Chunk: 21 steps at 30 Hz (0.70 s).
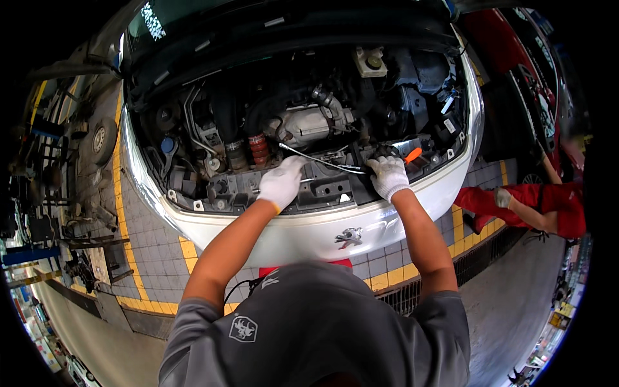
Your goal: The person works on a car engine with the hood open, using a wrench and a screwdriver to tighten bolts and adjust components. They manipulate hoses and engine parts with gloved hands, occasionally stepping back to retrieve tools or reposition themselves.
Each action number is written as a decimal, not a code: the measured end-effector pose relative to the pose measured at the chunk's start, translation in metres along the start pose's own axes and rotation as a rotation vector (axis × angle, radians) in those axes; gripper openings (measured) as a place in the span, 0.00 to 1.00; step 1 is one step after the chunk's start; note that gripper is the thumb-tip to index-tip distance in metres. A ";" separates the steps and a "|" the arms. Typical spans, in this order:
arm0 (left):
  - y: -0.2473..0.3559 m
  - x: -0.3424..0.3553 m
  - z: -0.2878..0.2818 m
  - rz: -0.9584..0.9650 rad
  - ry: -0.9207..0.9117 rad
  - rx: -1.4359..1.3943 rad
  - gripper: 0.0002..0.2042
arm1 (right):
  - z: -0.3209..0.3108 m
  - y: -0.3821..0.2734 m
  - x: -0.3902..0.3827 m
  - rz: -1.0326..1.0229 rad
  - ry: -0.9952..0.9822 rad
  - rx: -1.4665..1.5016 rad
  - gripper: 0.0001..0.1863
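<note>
Cropped shirt, hands, grip unclear, engine bay shadowed

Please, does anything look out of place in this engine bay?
The bright orange, elongated handle beside the right white-gloved hand looks out of place: it resembles a tool among dark engine parts. No spill stands out.

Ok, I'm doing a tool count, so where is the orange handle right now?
In the head view, the orange handle is just right of the gloved right hand, near the front edge of the open engine bay.
</note>
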<state>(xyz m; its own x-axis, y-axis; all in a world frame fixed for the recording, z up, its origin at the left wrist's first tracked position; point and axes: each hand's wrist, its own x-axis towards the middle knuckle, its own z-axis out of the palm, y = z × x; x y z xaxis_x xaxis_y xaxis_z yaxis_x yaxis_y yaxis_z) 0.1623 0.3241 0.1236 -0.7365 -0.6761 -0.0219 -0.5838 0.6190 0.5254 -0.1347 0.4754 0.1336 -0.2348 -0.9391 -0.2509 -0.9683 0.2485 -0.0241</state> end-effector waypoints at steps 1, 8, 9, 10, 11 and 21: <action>-0.007 0.017 0.015 0.047 -0.032 0.117 0.19 | -0.002 -0.003 0.001 -0.005 -0.011 -0.025 0.23; -0.050 0.082 0.087 -0.031 -0.279 0.297 0.13 | -0.016 -0.032 -0.019 -0.036 0.139 0.106 0.22; -0.044 0.081 0.085 0.033 -0.285 0.322 0.13 | -0.011 -0.033 -0.026 -0.004 0.142 0.137 0.23; -0.031 0.077 0.072 0.129 -0.273 0.362 0.12 | -0.005 -0.035 -0.034 0.029 0.142 0.152 0.23; -0.021 0.071 0.059 0.179 -0.301 0.376 0.12 | -0.001 -0.039 -0.041 0.054 0.145 0.159 0.23; -0.025 0.062 0.052 0.307 -0.292 0.409 0.14 | 0.003 -0.047 -0.053 0.126 0.182 0.185 0.22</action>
<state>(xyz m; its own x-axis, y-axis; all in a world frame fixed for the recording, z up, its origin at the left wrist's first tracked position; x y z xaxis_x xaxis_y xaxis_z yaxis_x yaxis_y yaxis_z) 0.1132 0.2875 0.0653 -0.9226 -0.3390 -0.1842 -0.3702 0.9123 0.1753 -0.0766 0.5145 0.1450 -0.3796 -0.9212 -0.0852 -0.9027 0.3890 -0.1838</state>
